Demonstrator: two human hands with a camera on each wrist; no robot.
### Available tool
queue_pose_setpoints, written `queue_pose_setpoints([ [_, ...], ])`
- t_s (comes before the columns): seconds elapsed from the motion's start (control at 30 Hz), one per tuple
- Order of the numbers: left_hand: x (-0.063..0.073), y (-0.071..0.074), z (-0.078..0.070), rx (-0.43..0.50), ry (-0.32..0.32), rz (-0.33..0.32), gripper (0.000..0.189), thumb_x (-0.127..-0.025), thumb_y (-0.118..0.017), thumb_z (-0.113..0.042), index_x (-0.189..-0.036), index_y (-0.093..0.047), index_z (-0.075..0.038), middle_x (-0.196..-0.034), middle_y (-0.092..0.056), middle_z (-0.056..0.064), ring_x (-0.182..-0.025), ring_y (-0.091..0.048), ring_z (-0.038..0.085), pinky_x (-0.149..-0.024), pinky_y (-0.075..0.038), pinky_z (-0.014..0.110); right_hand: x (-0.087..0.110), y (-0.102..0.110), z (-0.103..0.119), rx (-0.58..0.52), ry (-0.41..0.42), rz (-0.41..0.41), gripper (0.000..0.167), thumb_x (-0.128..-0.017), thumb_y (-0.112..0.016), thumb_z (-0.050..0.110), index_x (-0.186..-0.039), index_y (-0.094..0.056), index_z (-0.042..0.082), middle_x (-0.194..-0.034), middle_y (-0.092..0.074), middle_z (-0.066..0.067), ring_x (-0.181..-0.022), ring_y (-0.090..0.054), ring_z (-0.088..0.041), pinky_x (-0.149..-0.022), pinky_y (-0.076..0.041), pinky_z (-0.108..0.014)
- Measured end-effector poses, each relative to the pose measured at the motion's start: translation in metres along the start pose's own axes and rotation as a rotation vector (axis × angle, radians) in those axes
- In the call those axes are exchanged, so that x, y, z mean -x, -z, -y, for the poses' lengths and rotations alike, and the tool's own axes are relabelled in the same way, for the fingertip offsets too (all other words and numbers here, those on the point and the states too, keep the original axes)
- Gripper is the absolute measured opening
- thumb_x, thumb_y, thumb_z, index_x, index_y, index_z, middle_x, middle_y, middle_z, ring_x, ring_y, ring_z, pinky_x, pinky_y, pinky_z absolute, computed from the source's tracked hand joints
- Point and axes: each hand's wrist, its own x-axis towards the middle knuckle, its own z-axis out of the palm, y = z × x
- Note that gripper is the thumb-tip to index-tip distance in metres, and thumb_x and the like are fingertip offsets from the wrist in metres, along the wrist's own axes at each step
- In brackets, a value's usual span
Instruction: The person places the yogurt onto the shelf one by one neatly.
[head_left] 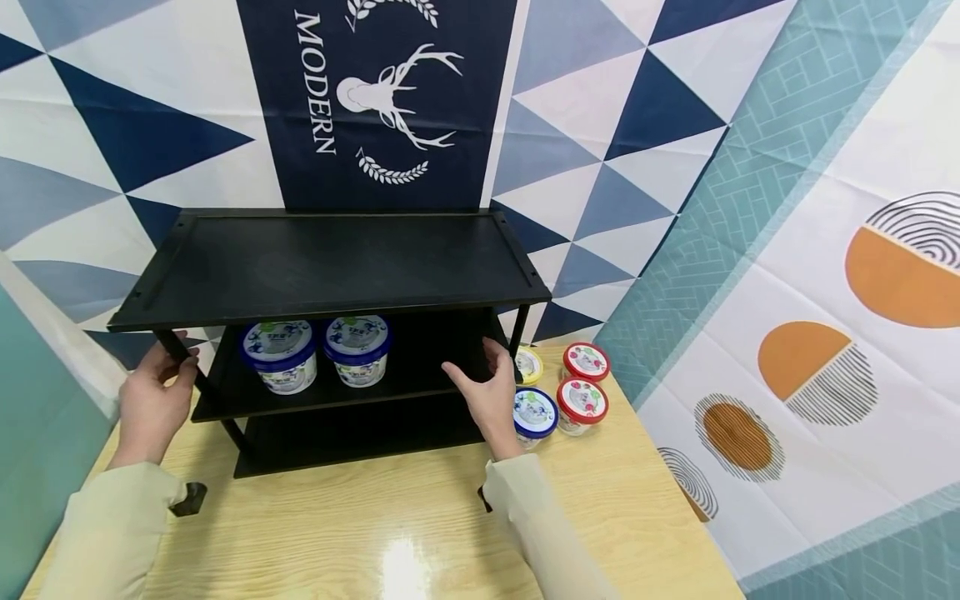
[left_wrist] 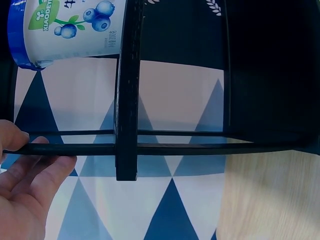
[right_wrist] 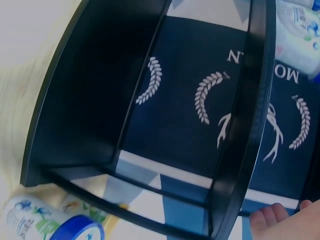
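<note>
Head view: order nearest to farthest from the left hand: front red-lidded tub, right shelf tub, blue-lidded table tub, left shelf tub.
1. Left shelf tub: right of that hand.
2. Right shelf tub: beside the first.
3. Blue-lidded table tub: right of the rack.
4. Front red-lidded tub: rightmost of the four.

Both long sleeves point(head_left: 108, 533) are plain cream, with a small black fitting point(head_left: 189, 499) beside each cuff point(head_left: 145, 480).
</note>
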Motion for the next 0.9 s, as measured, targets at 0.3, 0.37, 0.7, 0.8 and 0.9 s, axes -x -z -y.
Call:
queue_pose_setpoints([
  [0.3,0.0,0.002,0.002,0.004,0.022,0.002,0.037,-0.095,-0.049,-0.02,-0.131,-0.054,-0.014,-0.103,-0.061,-0.019,-0.077,-0.037,-0.026,-0.073,-0.035,0.005,-0.003,0.02,-0.013,-0.027,-0.01,-0.063,0.072,-0.072,-0.081,0.03,-0.13,-0.047,0.005,-0.13,-0.05,-0.021,-0.122,-0.046,-0.035,-0.105,-0.034,-0.046],
  [0.37,-0.001,0.002,0.003,0.003,0.023,0.003,0.037,-0.095,-0.049,-0.019,-0.131,-0.054,-0.014,-0.104,-0.062,-0.017,-0.077,-0.037,-0.026,-0.072,-0.035,0.004,-0.003,0.025,-0.015,-0.034,-0.026,-0.069,0.072,-0.073,-0.08,0.03,-0.131,-0.046,0.004,-0.131,-0.05,-0.02,-0.122,-0.046,-0.034,-0.105,-0.035,-0.044],
  [0.7,-0.002,0.0,0.003,-0.007,0.02,0.019,0.038,-0.095,-0.048,-0.019,-0.133,-0.052,-0.014,-0.113,-0.065,-0.002,-0.079,-0.036,-0.026,-0.07,-0.034,0.002,0.004,0.052,-0.038,0.005,-0.111,-0.115,0.07,-0.074,-0.08,0.03,-0.132,-0.046,0.007,-0.131,-0.05,-0.014,-0.123,-0.045,-0.029,-0.106,-0.033,-0.044],
  [0.8,-0.002,0.0,0.002,-0.008,0.02,0.021,0.038,-0.095,-0.048,-0.019,-0.133,-0.052,-0.013,-0.114,-0.065,-0.002,-0.079,-0.036,-0.025,-0.07,-0.034,0.002,0.005,0.059,-0.045,0.0,-0.112,-0.139,0.07,-0.074,-0.08,0.028,-0.13,-0.046,0.005,-0.13,-0.05,-0.018,-0.122,-0.045,-0.032,-0.106,-0.033,-0.045],
  [0.9,-0.002,0.0,0.003,-0.002,0.022,0.023,0.039,-0.095,-0.048,-0.02,-0.133,-0.052,-0.013,-0.112,-0.065,-0.005,-0.079,-0.037,-0.025,-0.07,-0.034,0.002,0.006,0.068,-0.055,0.004,-0.123,-0.145,0.071,-0.074,-0.08,0.028,-0.13,-0.046,0.003,-0.13,-0.049,-0.017,-0.121,-0.044,-0.03,-0.107,-0.033,-0.045],
])
